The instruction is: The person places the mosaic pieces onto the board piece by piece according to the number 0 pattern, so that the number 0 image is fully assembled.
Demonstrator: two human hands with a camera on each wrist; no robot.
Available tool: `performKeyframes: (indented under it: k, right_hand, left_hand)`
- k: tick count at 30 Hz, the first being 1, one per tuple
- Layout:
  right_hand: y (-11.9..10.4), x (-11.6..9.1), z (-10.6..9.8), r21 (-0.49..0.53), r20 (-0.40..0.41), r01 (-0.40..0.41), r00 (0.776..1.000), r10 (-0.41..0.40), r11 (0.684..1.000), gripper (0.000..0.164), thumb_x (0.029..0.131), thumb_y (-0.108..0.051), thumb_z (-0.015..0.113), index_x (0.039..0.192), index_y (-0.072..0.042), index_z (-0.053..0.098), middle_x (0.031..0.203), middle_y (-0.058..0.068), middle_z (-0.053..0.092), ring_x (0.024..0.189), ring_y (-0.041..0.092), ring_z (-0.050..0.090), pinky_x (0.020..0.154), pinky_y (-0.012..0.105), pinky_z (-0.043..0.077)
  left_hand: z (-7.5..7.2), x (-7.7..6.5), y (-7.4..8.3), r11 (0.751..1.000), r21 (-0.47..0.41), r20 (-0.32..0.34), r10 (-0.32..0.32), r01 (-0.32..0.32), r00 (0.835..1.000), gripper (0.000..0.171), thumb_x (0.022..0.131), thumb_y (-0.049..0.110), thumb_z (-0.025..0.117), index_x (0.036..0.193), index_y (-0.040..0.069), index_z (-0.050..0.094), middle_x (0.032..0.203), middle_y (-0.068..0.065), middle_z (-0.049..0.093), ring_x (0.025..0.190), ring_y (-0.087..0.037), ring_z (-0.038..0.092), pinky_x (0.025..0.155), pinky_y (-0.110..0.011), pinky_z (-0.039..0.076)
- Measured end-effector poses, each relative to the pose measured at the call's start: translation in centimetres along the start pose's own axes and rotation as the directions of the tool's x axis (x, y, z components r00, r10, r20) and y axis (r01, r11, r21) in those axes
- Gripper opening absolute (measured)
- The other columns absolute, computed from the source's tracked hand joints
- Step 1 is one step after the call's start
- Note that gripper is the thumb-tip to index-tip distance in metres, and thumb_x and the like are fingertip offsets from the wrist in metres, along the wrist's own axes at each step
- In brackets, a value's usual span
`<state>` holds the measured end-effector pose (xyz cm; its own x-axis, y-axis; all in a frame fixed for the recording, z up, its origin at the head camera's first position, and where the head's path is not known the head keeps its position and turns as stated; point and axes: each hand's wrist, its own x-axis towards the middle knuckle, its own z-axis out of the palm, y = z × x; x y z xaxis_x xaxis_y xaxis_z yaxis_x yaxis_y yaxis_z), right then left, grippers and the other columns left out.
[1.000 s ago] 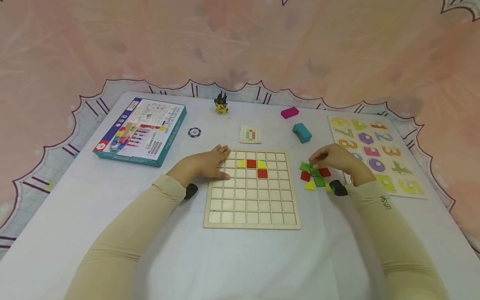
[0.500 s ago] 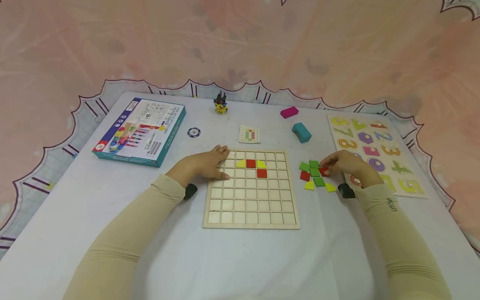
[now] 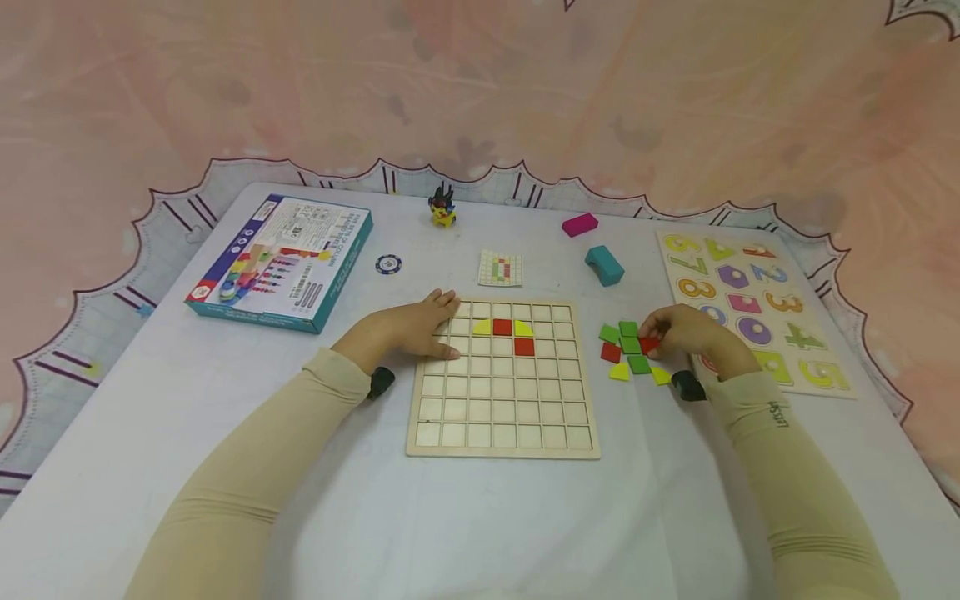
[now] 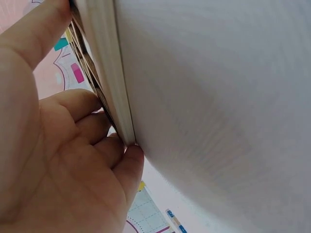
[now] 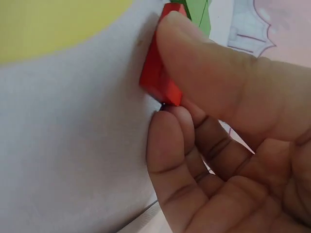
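Note:
My left hand rests on the upper left corner of a wooden grid board, fingers and thumb spread along its edge. The board's side shows close up in the left wrist view. Two red squares and two yellow quarter-round tiles sit in the board's upper cells. To the right of the board, my right hand pinches a red square tile at the side of a small pile. Its thumb lies on the tile and fingertips meet the near edge. Green squares, another red square and yellow pieces lie beside it.
A small pattern card lies behind the board. Around it are a poker chip, a toy figure, a magenta block and a teal block. A boxed toy is at left, a number puzzle at right.
My right hand has moved from the green tiles at the back of the pile rightward to the red tile, and now pinches it. The left hand stays on the board.

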<state>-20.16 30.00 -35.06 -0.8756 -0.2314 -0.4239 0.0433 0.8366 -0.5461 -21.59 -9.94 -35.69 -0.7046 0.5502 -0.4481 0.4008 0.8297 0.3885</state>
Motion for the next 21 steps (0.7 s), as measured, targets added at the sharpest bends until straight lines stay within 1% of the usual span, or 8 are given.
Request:
performKeyframes:
  k: [7,13,14,17,19,21]
  right_hand:
    - [-0.04,-0.09,0.26,0.034,-0.036,-0.008,0.999,0.009,0.999,0.025,0.074,-0.003,0.071,0.097,0.001,0.061,0.089,0.01,0.052,0.088,0.026,0.044,0.075,0.034,0.034]
    - [0.25,-0.26,0.08,0.023,-0.098,0.022,0.995,-0.02,0.999,0.02,0.071,-0.003,0.069,0.091,-0.003,0.064,0.083,0.009,0.054,0.081,0.025,0.046,0.071,0.033,0.034]
    - [0.31,-0.3,0.03,0.023,-0.101,0.028,0.995,-0.025,0.999,0.02,0.072,-0.003,0.069,0.092,-0.002,0.065,0.083,0.009,0.055,0.081,0.025,0.046,0.071,0.034,0.035]
    - [0.28,-0.49,-0.15,0.049,-0.094,0.011,0.996,-0.006,0.999,0.022,0.074,-0.003,0.067,0.096,0.0,0.066,0.086,0.01,0.059,0.083,0.025,0.048,0.074,0.032,0.039]
    - [0.21,-0.57,-0.29,0.078,-0.075,-0.012,0.997,0.018,0.997,0.025,0.077,-0.004,0.067,0.101,0.002,0.066,0.09,0.01,0.061,0.088,0.026,0.049,0.078,0.033,0.041]
    - [0.02,-0.62,-0.41,0.092,-0.068,-0.035,0.997,0.042,0.995,0.027,0.079,-0.006,0.067,0.105,0.002,0.065,0.094,0.009,0.063,0.092,0.025,0.05,0.081,0.033,0.043]
  left_hand:
    - [-0.11,-0.09,0.07,1.0,-0.004,0.011,-0.003,0.003,1.0,0.092,0.086,0.044,0.059,0.148,0.005,0.004,0.155,-0.011,-0.003,0.142,-0.029,-0.009,0.115,-0.047,0.005]
    - [-0.1,-0.06,0.13,1.0,-0.006,0.01,0.001,0.0,1.0,0.091,0.086,0.043,0.06,0.148,0.004,0.005,0.155,-0.011,-0.003,0.142,-0.029,-0.009,0.115,-0.046,0.005]
    - [-0.11,-0.05,0.13,1.0,-0.004,0.009,0.001,-0.001,1.0,0.091,0.086,0.043,0.06,0.148,0.004,0.005,0.155,-0.011,-0.002,0.142,-0.029,-0.009,0.115,-0.046,0.005]
    - [-0.11,-0.06,0.13,1.0,0.001,0.006,0.003,-0.003,1.0,0.091,0.087,0.043,0.06,0.148,0.004,0.005,0.155,-0.011,-0.002,0.142,-0.03,-0.008,0.115,-0.046,0.005]
    - [-0.11,-0.05,0.12,1.0,0.004,0.005,0.005,-0.005,1.0,0.091,0.087,0.043,0.06,0.148,0.004,0.005,0.155,-0.012,-0.002,0.142,-0.03,-0.008,0.115,-0.046,0.005]
    - [-0.11,-0.07,0.11,1.0,0.004,0.004,0.005,-0.005,1.0,0.091,0.087,0.043,0.059,0.148,0.004,0.005,0.155,-0.012,-0.002,0.142,-0.03,-0.008,0.115,-0.046,0.005]
